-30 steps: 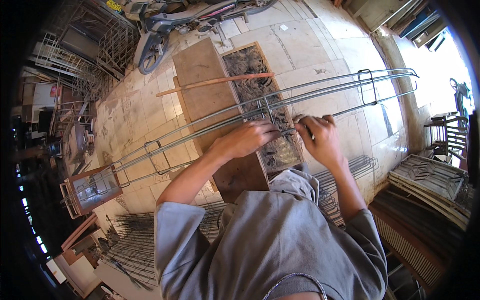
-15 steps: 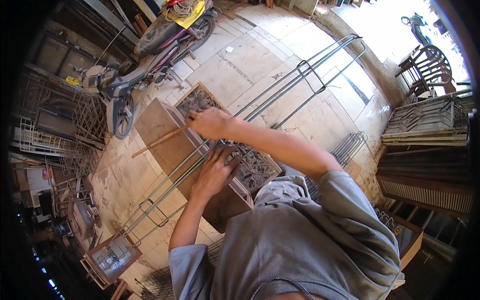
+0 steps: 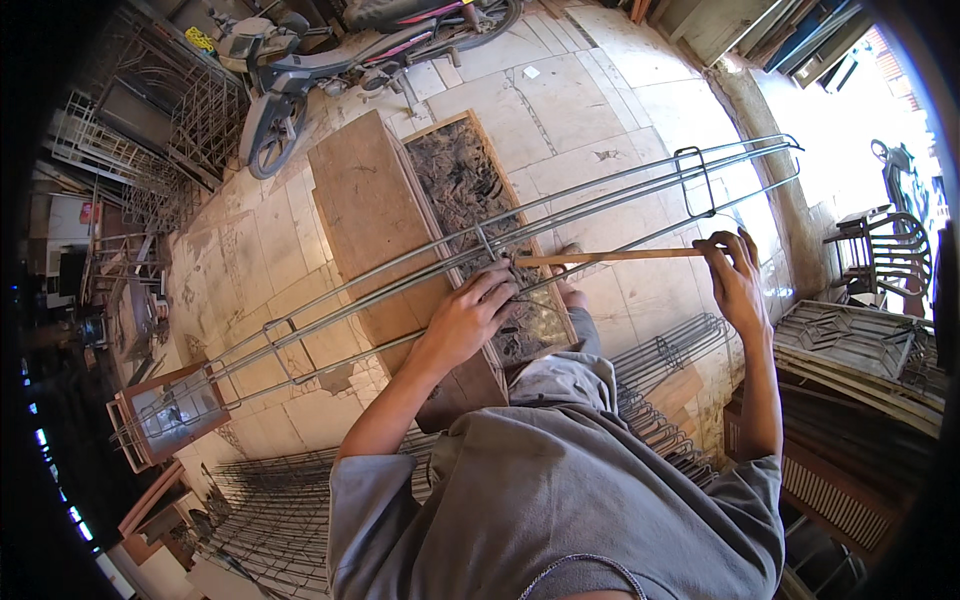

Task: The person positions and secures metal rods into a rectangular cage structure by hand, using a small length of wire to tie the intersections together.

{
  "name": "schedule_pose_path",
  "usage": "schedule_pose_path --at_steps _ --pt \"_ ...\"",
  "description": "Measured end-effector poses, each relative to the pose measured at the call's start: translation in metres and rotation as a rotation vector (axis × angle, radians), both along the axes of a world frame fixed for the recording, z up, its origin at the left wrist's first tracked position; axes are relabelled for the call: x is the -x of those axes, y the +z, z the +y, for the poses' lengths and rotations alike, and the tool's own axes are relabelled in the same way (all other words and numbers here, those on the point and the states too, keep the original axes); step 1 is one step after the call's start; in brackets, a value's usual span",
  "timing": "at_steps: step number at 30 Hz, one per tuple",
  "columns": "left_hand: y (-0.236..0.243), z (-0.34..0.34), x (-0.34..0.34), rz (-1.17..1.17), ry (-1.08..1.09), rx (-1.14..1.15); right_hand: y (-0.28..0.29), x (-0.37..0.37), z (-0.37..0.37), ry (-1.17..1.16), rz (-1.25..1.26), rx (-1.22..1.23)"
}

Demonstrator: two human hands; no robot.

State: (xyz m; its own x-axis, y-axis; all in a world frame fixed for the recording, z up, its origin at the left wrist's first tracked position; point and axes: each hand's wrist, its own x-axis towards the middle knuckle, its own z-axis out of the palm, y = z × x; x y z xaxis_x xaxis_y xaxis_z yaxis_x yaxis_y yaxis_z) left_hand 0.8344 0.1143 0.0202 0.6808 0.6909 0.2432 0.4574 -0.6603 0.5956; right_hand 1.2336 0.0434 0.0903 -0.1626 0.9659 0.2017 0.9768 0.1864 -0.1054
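Observation:
A long rebar cage [image 3: 380, 283] of thin steel rods, joined by rectangular stirrups, lies slantwise across a brown wooden bench [image 3: 365, 200]. My left hand [image 3: 475, 310] is closed on the cage by a middle stirrup [image 3: 487, 243], over the bench; its fingertips are partly hidden. Out to the right, my right hand [image 3: 737, 280] pinches the end of a slim wooden stick [image 3: 620, 256]. The stick lies almost level across the rods, and its other end reaches the stirrup by my left fingers. Whatever is fixed at that end is too small to tell.
Beside the bench is a wood-edged tray [image 3: 455, 165] of dark scraps. The cage's left end lies over a framed glass piece [image 3: 180, 412]. More bent steel frames [image 3: 270, 510] cover the floor at lower left. A motorbike [image 3: 330, 75] stands far left, a chair [image 3: 885, 250] at right.
My right hand has swung from the bench's left side out to the right, turning the stick's free end rightward. My left hand stays at the cage. The view has shifted, too.

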Motion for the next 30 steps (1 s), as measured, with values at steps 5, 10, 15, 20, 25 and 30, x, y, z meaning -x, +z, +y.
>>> schedule_pose_path --at_steps 5,10,15,20,25,30 --pt "-0.001 0.002 -0.001 -0.049 0.046 0.023 -0.006 -0.011 0.002 0.048 0.012 0.048" --pt "0.002 0.002 0.0 -0.049 0.054 0.047 -0.01 -0.011 0.008 0.095 0.082 0.074" --pt "0.009 0.002 -0.003 -0.043 0.048 0.063 -0.01 -0.018 0.015 0.115 0.106 0.068" --pt "0.015 -0.002 -0.008 -0.03 0.022 0.091 -0.026 -0.027 0.023 0.123 0.081 0.122" --pt "0.015 -0.006 -0.012 0.011 0.024 0.017 -0.053 -0.025 0.027 0.141 -0.071 0.041" --pt "0.008 -0.009 -0.015 0.024 0.029 -0.114 -0.073 -0.007 0.028 0.117 0.106 -0.097"
